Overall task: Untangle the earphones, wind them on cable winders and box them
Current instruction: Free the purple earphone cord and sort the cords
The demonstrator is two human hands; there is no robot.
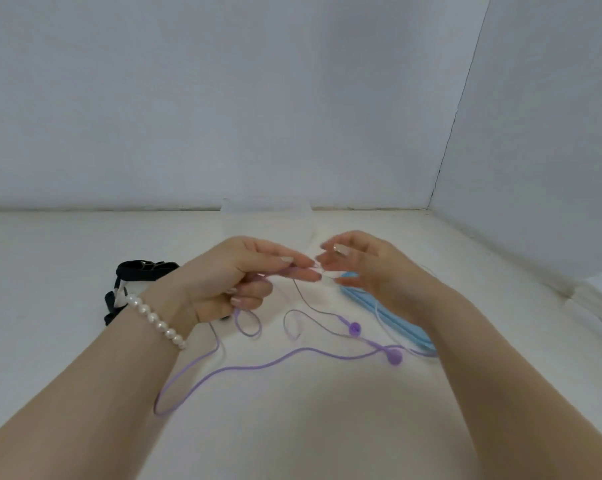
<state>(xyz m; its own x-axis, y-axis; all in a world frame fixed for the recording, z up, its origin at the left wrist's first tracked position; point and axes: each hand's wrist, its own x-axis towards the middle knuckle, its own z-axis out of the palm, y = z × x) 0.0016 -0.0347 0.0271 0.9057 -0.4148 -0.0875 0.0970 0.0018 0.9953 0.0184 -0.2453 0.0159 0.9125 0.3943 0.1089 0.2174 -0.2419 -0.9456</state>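
Observation:
Purple earphones (pixel 355 329) lie on the white table, their cable looping from the two earbuds toward me and up to my hands. My left hand (pixel 237 282), with a pearl bracelet on its wrist, pinches the purple cable between thumb and fingers. My right hand (pixel 365 265) meets it fingertip to fingertip and pinches a small pale piece, which I cannot identify. Blue earphones (pixel 393 318), wound into a flat bundle, lie under my right wrist.
Black earphones on a winder (pixel 133 275) sit behind my left wrist. A clear plastic box (pixel 266 206) stands at the table's far edge against the wall. A second wall closes the right side, with a white ledge (pixel 593 303) at its foot.

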